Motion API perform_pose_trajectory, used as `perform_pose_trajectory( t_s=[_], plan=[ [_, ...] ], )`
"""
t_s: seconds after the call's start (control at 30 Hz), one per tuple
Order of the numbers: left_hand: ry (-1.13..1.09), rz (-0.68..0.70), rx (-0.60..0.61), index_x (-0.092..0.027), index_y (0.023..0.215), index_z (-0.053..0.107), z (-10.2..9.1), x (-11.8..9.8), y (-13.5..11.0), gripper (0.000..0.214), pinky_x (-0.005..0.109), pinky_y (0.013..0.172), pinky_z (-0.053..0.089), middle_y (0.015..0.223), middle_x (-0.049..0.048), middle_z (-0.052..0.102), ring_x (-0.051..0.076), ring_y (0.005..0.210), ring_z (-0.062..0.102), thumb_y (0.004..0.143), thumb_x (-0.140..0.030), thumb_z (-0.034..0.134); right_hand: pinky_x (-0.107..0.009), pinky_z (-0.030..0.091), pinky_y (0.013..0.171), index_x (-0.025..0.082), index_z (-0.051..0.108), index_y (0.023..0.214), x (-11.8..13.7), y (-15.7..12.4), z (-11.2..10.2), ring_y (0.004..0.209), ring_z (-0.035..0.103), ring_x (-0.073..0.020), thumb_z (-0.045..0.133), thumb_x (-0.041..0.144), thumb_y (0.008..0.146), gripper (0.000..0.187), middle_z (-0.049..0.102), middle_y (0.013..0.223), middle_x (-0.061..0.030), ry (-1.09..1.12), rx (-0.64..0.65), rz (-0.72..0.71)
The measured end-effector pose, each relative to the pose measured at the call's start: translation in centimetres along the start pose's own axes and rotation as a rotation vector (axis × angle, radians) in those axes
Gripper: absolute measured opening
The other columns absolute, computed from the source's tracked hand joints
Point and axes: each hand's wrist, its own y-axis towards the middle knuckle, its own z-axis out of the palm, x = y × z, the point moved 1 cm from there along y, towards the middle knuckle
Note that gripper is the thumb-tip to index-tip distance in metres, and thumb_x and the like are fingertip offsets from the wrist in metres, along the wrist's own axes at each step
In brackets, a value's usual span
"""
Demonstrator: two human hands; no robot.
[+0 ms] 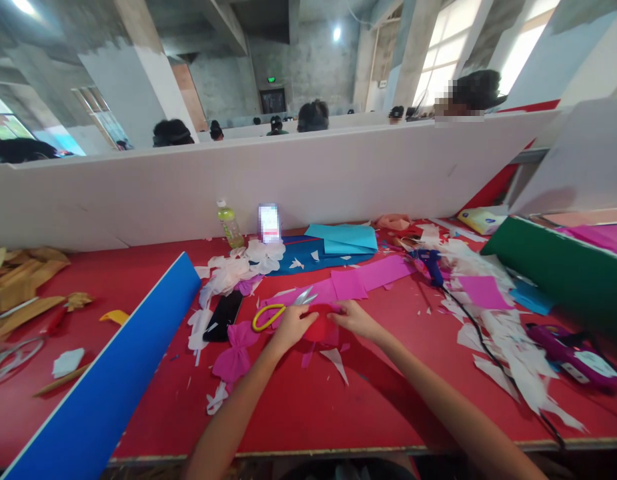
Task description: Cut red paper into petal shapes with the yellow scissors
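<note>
At near ctr. of red flat tabletop (403, 307): 1 pc. thin reddish-pink paper (322, 329), between both hands. L. hand (297, 325) pinching its left edge; r. hand (358, 319) pinching upper right corner. Prob. v. light, soft, easily torn; best held by edges w/ fingertips. Just beyond l. hand: yellow-handled metal scissors (282, 307). Far right: dark-blue glue gun (431, 264), black cord.

Grn btl (231, 228) & lit phone (269, 223) stand nr wht partition (138, 193).
</note>
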Motion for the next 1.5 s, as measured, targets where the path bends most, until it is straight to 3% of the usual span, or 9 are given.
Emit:
perform_pose_trajectory(
  t_s=[0.07, 0.17, 0.27, 0.6, 0.9, 1.5],
  plan=[
    [-0.013, -0.029, -0.057, -0.016, 0.048, 0.044, 0.3, 0.8, 0.0, 0.033, 0.022, 0.047, 0.024, 0.046, -0.0043, 0.037, 0.008, 0.049, 0.033, 0.07, -0.037, 0.055, -0.021, 0.032, 0.048, 0.013, 0.055, 0.064, -0.9, 0.2, 0.7, 0.051, 0.041, -0.0085, 0.055, 0.038, 0.074, 0.027, 0.052, 0.057, 0.0021, 0.092, -0.092, 0.06],
    [-0.069, -0.06, -0.099, -0.015, 0.051, 0.046, 0.9, 1.8, -0.1, 0.034, 0.021, 0.046, 0.025, 0.047, -0.0045, 0.037, 0.008, 0.049, 0.032, 0.072, -0.042, 0.052, -0.023, 0.04, 0.058, 0.012, 0.059, 0.078, -1.8, 0.1, 2.1, 0.062, 0.052, -0.0124, 0.058, 0.044, 0.072, 0.032, 0.06, 0.071, -0.0017, 0.337, -0.063, 0.072],
    [-0.116, -0.068, -0.115, -0.015, 0.052, 0.045, 1.3, 2.1, -0.4, 0.036, 0.02, 0.047, 0.027, 0.048, -0.0045, 0.037, 0.007, 0.05, 0.033, 0.071, -0.044, 0.053, -0.025, 0.043, 0.06, 0.012, 0.059, 0.081, -2.3, -0.2, 2.8, 0.065, 0.055, -0.0146, 0.06, 0.045, 0.07, 0.035, 0.062, 0.071, -0.0027, 0.446, -0.087, 0.094],
    [-0.236, -0.079, -0.135, -0.016, 0.054, 0.039, 1.6, 1.7, -1.1, 0.03, 0.02, 0.048, 0.025, 0.052, -0.0059, 0.028, 0.007, 0.051, 0.029, 0.071, -0.038, 0.052, -0.024, 0.04, 0.053, 0.014, 0.058, 0.072, -3.0, -0.7, 2.3, 0.06, 0.053, -0.0147, 0.061, 0.045, 0.069, 0.031, 0.056, 0.058, 0.0, 0.355, -0.148, 0.111],
    [-0.277, -0.106, -0.195, -0.017, 0.054, 0.036, 1.9, 1.8, -1.3, 0.034, 0.021, 0.05, 0.024, 0.053, -0.0061, 0.028, 0.008, 0.052, 0.027, 0.072, -0.041, 0.052, -0.023, 0.041, 0.058, 0.013, 0.057, 0.075, -2.1, -0.8, 2.3, 0.062, 0.053, -0.0124, 0.061, 0.046, 0.069, 0.033, 0.059, 0.065, -0.0006, 0.541, -0.087, 0.107],
    [-0.285, -0.104, -0.198, -0.017, 0.055, 0.037, 2.0, 1.9, -1.2, 0.034, 0.02, 0.049, 0.024, 0.054, -0.0058, 0.027, 0.007, 0.053, 0.026, 0.072, -0.042, 0.052, -0.022, 0.032, 0.05, 0.015, 0.051, 0.063, -2.8, -0.5, 2.3, 0.051, 0.041, -0.0083, 0.061, 0.048, 0.067, 0.035, 0.049, 0.056, 0.0032, 0.465, -0.215, 0.128]
  ],
)
